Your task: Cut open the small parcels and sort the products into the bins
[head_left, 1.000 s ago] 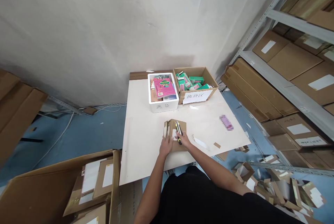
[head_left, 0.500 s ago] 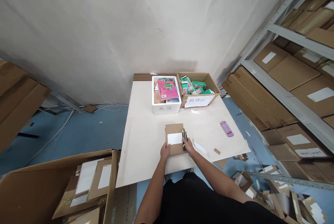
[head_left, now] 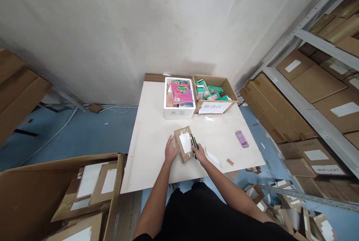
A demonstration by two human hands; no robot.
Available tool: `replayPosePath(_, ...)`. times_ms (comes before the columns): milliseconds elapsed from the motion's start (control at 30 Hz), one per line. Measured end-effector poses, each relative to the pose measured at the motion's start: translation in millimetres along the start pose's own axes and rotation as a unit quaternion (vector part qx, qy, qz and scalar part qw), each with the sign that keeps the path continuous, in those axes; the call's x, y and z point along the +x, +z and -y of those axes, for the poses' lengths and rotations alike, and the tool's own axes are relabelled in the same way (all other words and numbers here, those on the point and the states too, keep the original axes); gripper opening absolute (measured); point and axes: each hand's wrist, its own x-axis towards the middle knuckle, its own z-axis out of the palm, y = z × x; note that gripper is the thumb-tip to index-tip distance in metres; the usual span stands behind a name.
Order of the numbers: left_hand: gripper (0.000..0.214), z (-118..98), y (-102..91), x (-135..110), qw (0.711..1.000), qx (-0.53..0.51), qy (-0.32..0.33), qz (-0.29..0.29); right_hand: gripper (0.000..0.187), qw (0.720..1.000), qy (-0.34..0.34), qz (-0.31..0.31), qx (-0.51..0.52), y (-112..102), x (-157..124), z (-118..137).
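Observation:
A small cardboard box [head_left: 178, 140] with a white label and shiny clear tape sits tilted on the near part of the white table [head_left: 148, 132]. My left hand [head_left: 171, 150] is at its left side, fingers stretched out, and I cannot tell whether they touch the cardboard. A black-and-yellow utility knife [head_left: 193, 142] is in my right hand [head_left: 199, 153], which is closed around it at the box's right edge. Whether the blade is out is too small to see. Right of that hand lie a white paper strip [head_left: 213, 157] and a brown cardboard scrap [head_left: 230, 162].
At the table's back stand a white foam box [head_left: 179, 113] of colourful packets and a carton [head_left: 234, 98] of green boxes. A pixelated purple item [head_left: 241, 139] lies at right. An open carton [head_left: 121, 170] of parcels is at lower left; shelves [head_left: 325, 128] of boxes stand right.
The cardboard box has turned and tilted, and its taped side now shows. My left hand has moved from its lower edge to beside its left side. The knife stays in my right hand.

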Motion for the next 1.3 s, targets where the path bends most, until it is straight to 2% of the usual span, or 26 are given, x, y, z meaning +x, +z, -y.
replayPosePath(67, 0.099, -11.4, -12.3, 6.9, 0.99, 0.07, 0.063, 0.104, 0.037, 0.999, 0.008, 0.01, -0.032, -1.4, 5.6, 5.7)
replayPosePath(133, 0.118, -23.2, -20.0, 12.2, 0.969, 0.139, 0.065, 0.193, 0.032, 0.996, 0.001, 0.021, -0.092, -2.4, 14.9, 20.8)
replayPosePath(233, 0.121, -35.6, -23.1, 15.6, 0.951, 0.192, 0.027, 0.239, 0.041, 0.974, -0.063, 0.032, -0.213, 0.6, 32.1, 51.1)
replayPosePath(300, 0.12, -38.6, -21.8, 15.1, 0.95, 0.196, 0.013, 0.243, 0.05, 0.952, -0.097, 0.047, -0.287, 7.5, 42.1, 68.6)
replayPosePath(400, 0.117, -36.7, -18.4, 12.4, 0.958, 0.174, -0.008, 0.229, 0.056, 0.92, -0.09, 0.078, -0.374, 22.5, 49.7, 81.5)
replayPosePath(533, 0.11, -29.8, -14.5, 10.0, 0.974, 0.127, -0.017, 0.187, 0.066, 0.887, -0.059, 0.094, -0.448, 35.1, 45.4, 76.4)
replayPosePath(633, 0.108, -25.7, -13.5, 9.5, 0.978, 0.117, -0.017, 0.172, 0.077, 0.876, -0.046, 0.104, -0.469, 32.0, 38.5, 69.5)
replayPosePath(767, 0.11, -23.2, -15.1, 9.3, 0.975, 0.128, -0.009, 0.18, 0.081, 0.888, -0.034, 0.127, -0.441, 14.2, 29.4, 64.6)
replayPosePath(933, 0.115, -23.7, -18.0, 10.2, 0.97, 0.149, -0.003, 0.191, 0.058, 0.928, -0.008, 0.138, -0.346, -21.4, -0.2, 42.4)
replayPosePath(1033, 0.117, -24.0, -19.5, 10.5, 0.968, 0.157, 0.0, 0.194, 0.06, 0.923, 0.01, 0.16, -0.35, -44.8, -25.8, 23.9)
replayPosePath(1133, 0.114, -25.8, -19.3, 9.2, 0.968, 0.164, 0.003, 0.19, 0.058, 0.911, 0.007, 0.167, -0.376, -66.3, -43.5, 16.3)
replayPosePath(1233, 0.104, -31.9, -14.0, 4.6, 0.966, 0.176, 0.006, 0.189, 0.055, 0.914, -0.025, 0.128, -0.384, -76.2, -48.8, 22.3)
replayPosePath(1300, 0.099, -37.6, -7.6, -0.7, 0.966, 0.183, 0.007, 0.184, 0.06, 0.92, -0.049, 0.065, -0.383, -71.4, -46.3, 28.8)
